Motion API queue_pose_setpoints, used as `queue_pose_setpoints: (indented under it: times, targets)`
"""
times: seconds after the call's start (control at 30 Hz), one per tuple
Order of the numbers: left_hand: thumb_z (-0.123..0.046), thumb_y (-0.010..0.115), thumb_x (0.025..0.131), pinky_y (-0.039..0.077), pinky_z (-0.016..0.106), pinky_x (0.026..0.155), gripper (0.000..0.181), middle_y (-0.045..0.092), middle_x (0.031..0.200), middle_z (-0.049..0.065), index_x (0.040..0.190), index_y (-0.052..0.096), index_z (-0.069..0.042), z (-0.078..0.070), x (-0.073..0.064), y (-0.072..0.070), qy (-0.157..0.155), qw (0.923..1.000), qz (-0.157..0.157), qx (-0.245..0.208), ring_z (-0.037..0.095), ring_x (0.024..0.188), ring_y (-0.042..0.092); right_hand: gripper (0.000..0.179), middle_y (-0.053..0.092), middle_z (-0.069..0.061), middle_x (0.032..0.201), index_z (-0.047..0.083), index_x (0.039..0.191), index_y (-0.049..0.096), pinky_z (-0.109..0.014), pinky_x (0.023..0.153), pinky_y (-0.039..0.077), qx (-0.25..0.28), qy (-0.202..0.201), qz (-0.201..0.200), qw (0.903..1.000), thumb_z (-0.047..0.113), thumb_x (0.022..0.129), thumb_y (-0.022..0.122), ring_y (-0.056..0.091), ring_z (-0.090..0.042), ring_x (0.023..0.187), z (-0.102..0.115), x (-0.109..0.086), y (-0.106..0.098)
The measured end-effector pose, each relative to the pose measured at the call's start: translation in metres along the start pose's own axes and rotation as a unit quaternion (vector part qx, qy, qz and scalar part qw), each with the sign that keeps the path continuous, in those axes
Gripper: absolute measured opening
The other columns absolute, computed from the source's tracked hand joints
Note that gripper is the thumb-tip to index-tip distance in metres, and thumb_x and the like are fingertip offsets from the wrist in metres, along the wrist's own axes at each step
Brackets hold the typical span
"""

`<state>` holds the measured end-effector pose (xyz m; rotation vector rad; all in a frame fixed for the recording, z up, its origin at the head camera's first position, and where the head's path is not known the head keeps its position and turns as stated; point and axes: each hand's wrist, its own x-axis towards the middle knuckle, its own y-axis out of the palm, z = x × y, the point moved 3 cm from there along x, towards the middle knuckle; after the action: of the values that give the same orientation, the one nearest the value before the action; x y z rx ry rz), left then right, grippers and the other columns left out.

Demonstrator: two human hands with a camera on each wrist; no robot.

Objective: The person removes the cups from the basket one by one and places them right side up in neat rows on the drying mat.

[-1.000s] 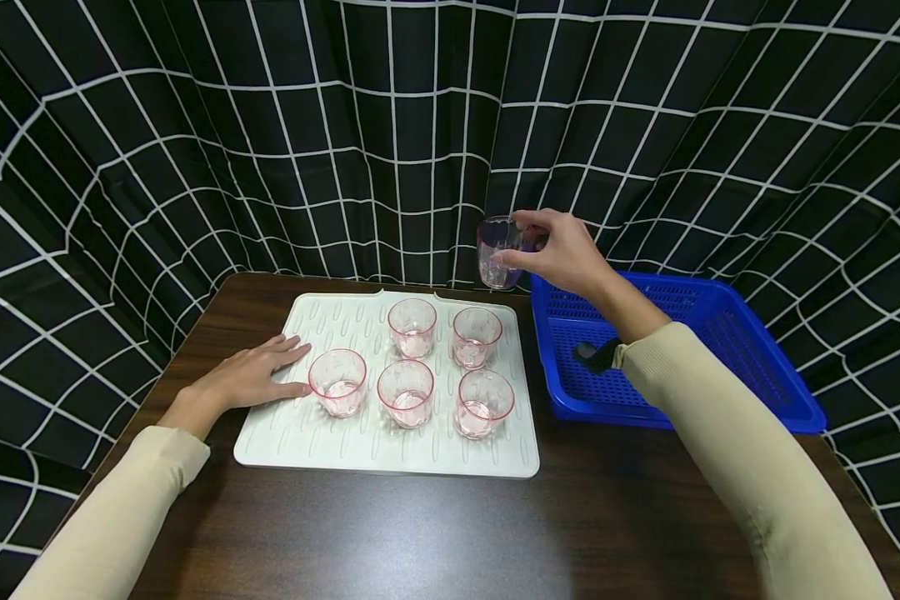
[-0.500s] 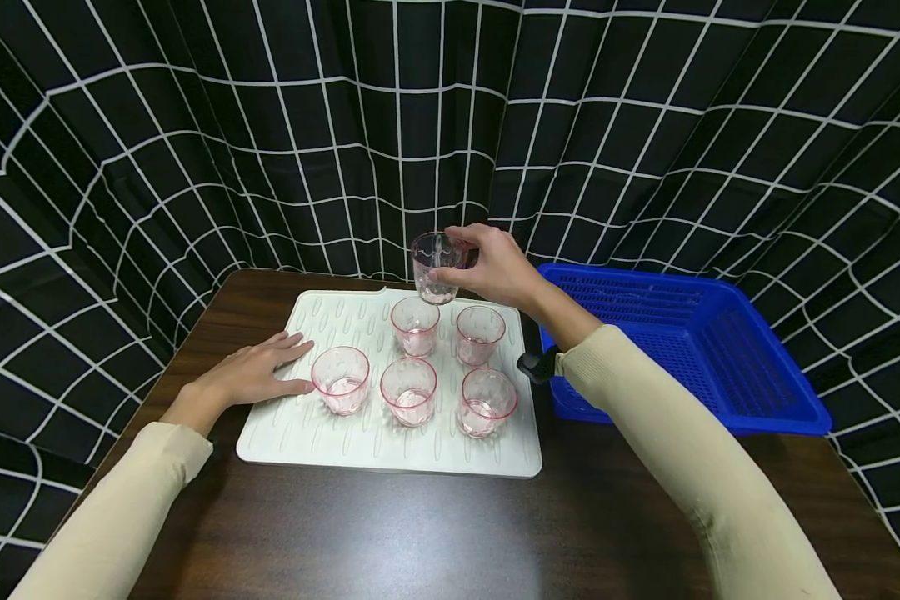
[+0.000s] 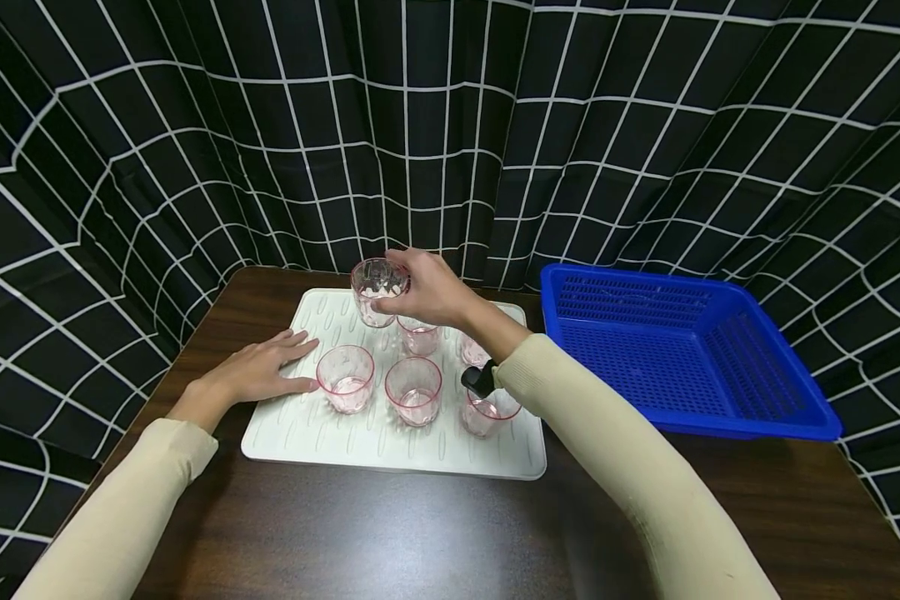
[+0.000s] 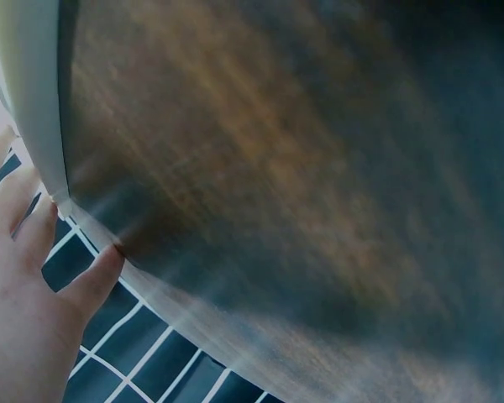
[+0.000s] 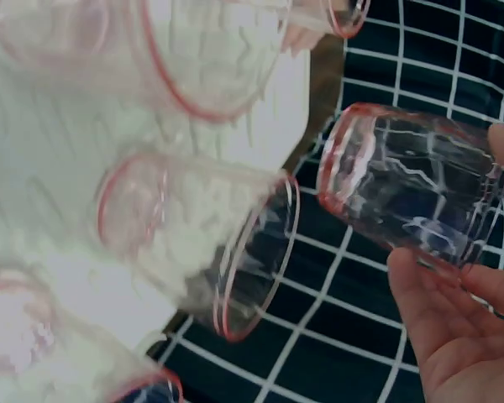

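Note:
My right hand [image 3: 435,292] pinches a clear pink-rimmed drinking glass [image 3: 375,292] between thumb and fingers, above the back of a white ribbed draining tray [image 3: 307,442]. In the right wrist view, the held glass [image 5: 412,180] appears apart from the standing ones. Several matching glasses are upright on the tray, among them a front left glass [image 3: 345,380], a front middle glass [image 3: 413,392] and a back glass [image 3: 418,340]. My right wrist partly covers those at right. My left hand [image 3: 258,371] rests with spread fingers on the tray's left edge, thumb beside the front left glass.
A blue plastic basket [image 3: 630,333] stands at the right with nothing seen inside. Dark wooden tabletop [image 3: 390,533] extends in front of the tray. A black curtain with white grid lines [image 3: 450,125] hangs close behind and around the table.
My right hand has carried the glass left from near the basket to over the tray's back left, lowering it somewhat. My left hand has stayed in place.

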<state>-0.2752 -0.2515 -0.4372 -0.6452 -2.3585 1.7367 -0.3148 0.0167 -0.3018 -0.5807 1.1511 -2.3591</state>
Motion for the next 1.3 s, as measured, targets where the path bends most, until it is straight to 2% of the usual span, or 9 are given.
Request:
queue_pose_setpoints:
  times: [0.1, 0.23, 0.3, 0.47, 0.57, 0.63, 0.77, 1.1, 1.3]
  targets:
    - [-0.065, 0.059, 0.09, 0.022, 0.072, 0.109, 0.085, 0.033, 0.159, 0.019, 0.152, 0.042, -0.01, 0.0, 0.0, -0.002, 0.0, 1.0, 0.001, 0.001, 0.043, 0.148, 0.021, 0.067, 0.064, -0.013, 0.123, 0.0, 0.136, 0.055, -0.031, 0.096, 0.049, -0.016, 0.015, 0.01, 0.9997, 0.028, 0.081, 0.08, 0.06, -0.021, 0.113, 0.002, 0.005, 0.01]
    - [-0.065, 0.059, 0.09, 0.022, 0.071, 0.109, 0.084, 0.033, 0.159, 0.018, 0.152, 0.042, -0.011, 0.0, -0.001, -0.002, 0.0, 1.0, 0.001, 0.001, 0.043, 0.148, 0.021, 0.077, 0.057, -0.016, 0.138, -0.004, 0.144, 0.046, -0.033, 0.106, 0.043, -0.037, 0.044, 0.025, 0.998, 0.03, 0.083, 0.079, 0.053, -0.024, 0.128, 0.005, 0.013, 0.021]
    - [-0.064, 0.06, 0.09, 0.022, 0.072, 0.109, 0.084, 0.033, 0.159, 0.018, 0.152, 0.042, -0.011, 0.0, -0.001, -0.002, 0.0, 1.0, 0.001, -0.001, 0.043, 0.148, 0.021, 0.079, 0.056, -0.016, 0.14, -0.004, 0.145, 0.045, -0.033, 0.108, 0.041, -0.046, 0.052, 0.032, 0.9971, 0.031, 0.083, 0.079, 0.051, -0.025, 0.131, 0.007, 0.017, 0.027]
    - [-0.064, 0.059, 0.09, 0.022, 0.072, 0.109, 0.084, 0.032, 0.159, 0.019, 0.152, 0.041, -0.01, 0.001, -0.002, -0.002, -0.002, 1.0, 0.003, -0.003, 0.044, 0.147, 0.02, 0.07, 0.062, -0.014, 0.132, -0.002, 0.14, 0.052, -0.032, 0.106, 0.043, -0.056, 0.054, 0.044, 0.996, 0.032, 0.084, 0.079, 0.055, -0.025, 0.126, 0.007, 0.024, 0.041]
    - [-0.065, 0.058, 0.09, 0.022, 0.072, 0.109, 0.085, 0.032, 0.158, 0.02, 0.152, 0.041, -0.01, 0.0, -0.002, -0.002, -0.002, 1.0, 0.004, -0.003, 0.044, 0.147, 0.02, 0.071, 0.061, -0.013, 0.135, -0.001, 0.141, 0.052, -0.031, 0.106, 0.043, -0.059, 0.066, 0.05, 0.9948, 0.033, 0.085, 0.079, 0.054, -0.024, 0.128, 0.006, 0.025, 0.048]
    - [-0.065, 0.059, 0.09, 0.022, 0.072, 0.109, 0.085, 0.032, 0.158, 0.02, 0.152, 0.041, -0.009, -0.001, -0.003, -0.003, -0.001, 1.0, 0.003, -0.002, 0.044, 0.147, 0.021, 0.078, 0.055, -0.013, 0.143, -0.001, 0.146, 0.046, -0.031, 0.11, 0.039, -0.067, 0.077, 0.053, 0.9934, 0.036, 0.086, 0.078, 0.048, -0.025, 0.135, 0.005, 0.025, 0.052]
    - [-0.065, 0.059, 0.09, 0.023, 0.071, 0.109, 0.085, 0.033, 0.158, 0.02, 0.152, 0.042, -0.009, -0.001, -0.003, -0.003, -0.001, 1.0, 0.002, 0.0, 0.044, 0.147, 0.021, 0.078, 0.051, -0.014, 0.146, 0.001, 0.148, 0.044, -0.033, 0.112, 0.037, -0.07, 0.086, 0.06, 0.992, 0.035, 0.087, 0.078, 0.044, -0.026, 0.138, 0.003, 0.023, 0.058]
    - [-0.065, 0.059, 0.09, 0.022, 0.072, 0.109, 0.085, 0.032, 0.159, 0.019, 0.152, 0.042, -0.01, 0.0, -0.002, -0.002, -0.003, 1.0, 0.002, -0.002, 0.043, 0.148, 0.021, 0.073, 0.052, -0.008, 0.147, 0.011, 0.15, 0.044, -0.035, 0.109, 0.041, -0.058, 0.084, 0.045, 0.9937, 0.027, 0.088, 0.078, 0.048, -0.022, 0.136, -0.002, 0.022, 0.063]
    - [-0.067, 0.058, 0.089, 0.023, 0.071, 0.109, 0.086, 0.032, 0.159, 0.019, 0.152, 0.042, -0.01, 0.001, -0.001, -0.002, 0.001, 1.0, 0.001, 0.0, 0.043, 0.148, 0.021, 0.074, 0.05, -0.008, 0.149, 0.011, 0.15, 0.042, -0.037, 0.109, 0.041, -0.042, 0.097, 0.052, 0.9931, 0.027, 0.088, 0.079, 0.047, -0.023, 0.136, -0.004, 0.023, 0.066]
